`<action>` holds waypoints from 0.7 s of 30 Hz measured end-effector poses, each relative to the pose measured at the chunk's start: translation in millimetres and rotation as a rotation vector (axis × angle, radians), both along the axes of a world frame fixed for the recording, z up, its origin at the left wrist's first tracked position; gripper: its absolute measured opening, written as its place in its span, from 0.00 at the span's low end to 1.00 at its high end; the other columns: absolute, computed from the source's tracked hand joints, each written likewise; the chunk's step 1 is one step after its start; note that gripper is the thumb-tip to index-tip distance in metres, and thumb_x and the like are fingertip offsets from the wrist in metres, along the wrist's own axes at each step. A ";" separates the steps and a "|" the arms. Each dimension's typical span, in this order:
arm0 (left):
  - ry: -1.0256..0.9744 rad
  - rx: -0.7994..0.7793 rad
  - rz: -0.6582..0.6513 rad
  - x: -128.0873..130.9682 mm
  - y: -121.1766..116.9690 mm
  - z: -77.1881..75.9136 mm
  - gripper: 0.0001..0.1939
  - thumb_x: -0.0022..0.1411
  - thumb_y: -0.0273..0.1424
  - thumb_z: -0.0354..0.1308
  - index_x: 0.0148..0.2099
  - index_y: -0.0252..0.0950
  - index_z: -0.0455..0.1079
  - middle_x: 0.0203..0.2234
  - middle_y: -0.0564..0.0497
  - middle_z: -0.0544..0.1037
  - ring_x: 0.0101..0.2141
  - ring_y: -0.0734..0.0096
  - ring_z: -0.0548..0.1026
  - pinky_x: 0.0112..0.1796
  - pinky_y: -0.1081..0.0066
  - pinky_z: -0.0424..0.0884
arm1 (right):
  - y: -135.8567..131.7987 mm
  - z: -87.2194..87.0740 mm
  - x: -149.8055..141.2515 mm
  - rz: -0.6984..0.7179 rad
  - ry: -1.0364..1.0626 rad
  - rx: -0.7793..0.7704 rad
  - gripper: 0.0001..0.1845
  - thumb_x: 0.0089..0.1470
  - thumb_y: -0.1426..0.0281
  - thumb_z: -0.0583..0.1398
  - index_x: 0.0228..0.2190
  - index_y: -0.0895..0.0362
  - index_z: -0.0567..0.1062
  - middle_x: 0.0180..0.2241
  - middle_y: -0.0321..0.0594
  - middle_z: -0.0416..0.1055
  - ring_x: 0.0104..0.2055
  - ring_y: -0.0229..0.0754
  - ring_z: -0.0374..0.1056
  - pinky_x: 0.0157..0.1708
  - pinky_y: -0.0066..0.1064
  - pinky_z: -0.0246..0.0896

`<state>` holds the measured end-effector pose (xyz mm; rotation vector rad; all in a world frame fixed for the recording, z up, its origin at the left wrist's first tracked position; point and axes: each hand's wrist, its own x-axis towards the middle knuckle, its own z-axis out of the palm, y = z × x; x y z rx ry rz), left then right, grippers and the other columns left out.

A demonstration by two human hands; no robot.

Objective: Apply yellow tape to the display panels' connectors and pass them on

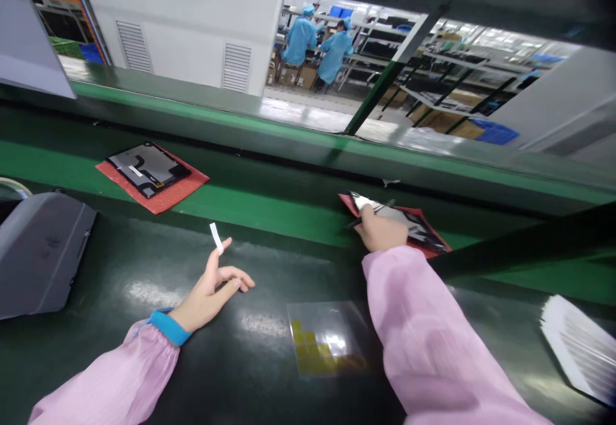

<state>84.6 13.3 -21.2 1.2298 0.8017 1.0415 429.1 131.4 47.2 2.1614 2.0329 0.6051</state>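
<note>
Left hand (209,293): grip spread above the dark surface (231,380), a white strip (215,237) on the raised finger. Right hand (385,231): grip pinching a slim dark tool (354,223) — at the right-hand panel (423,232), which lies on red wrap on the green strip (279,218). Clear film (337,319) lies between the forearms.

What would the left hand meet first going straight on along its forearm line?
Probably the green strip, just past the dark worktop; how high the left hand hovers is unclear, so it may pass over.
</note>
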 end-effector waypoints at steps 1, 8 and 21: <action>-0.034 0.005 0.013 0.8 2.1 -2.2 0.43 0.68 0.43 0.58 0.72 0.41 0.33 0.42 0.44 0.80 0.41 0.66 0.77 0.48 0.62 0.68 | -4.2 0.0 -15.8 0.059 0.002 0.023 0.13 0.61 0.68 0.62 0.42 0.66 0.76 0.32 0.47 0.75 0.33 0.45 0.71 0.32 0.36 0.65; -0.148 -0.107 0.168 -2.4 10.9 -8.9 0.51 0.68 0.50 0.54 0.70 0.51 0.15 0.65 0.36 0.64 0.57 0.54 0.73 0.54 0.52 0.69 | -99.7 -15.1 -167.4 0.755 0.096 0.154 0.11 0.63 0.75 0.57 0.30 0.56 0.76 0.17 0.36 0.67 0.23 0.39 0.65 0.30 0.33 0.54; 0.034 -0.099 0.153 -94.5 60.1 5.4 0.59 0.44 0.33 0.74 0.73 0.43 0.47 0.70 0.45 0.55 0.66 0.44 0.59 0.65 0.51 0.53 | -175.9 23.3 -151.5 0.880 1.193 -0.050 0.09 0.66 0.66 0.56 0.32 0.50 0.62 0.37 0.37 0.83 0.35 0.42 0.78 0.39 0.35 0.67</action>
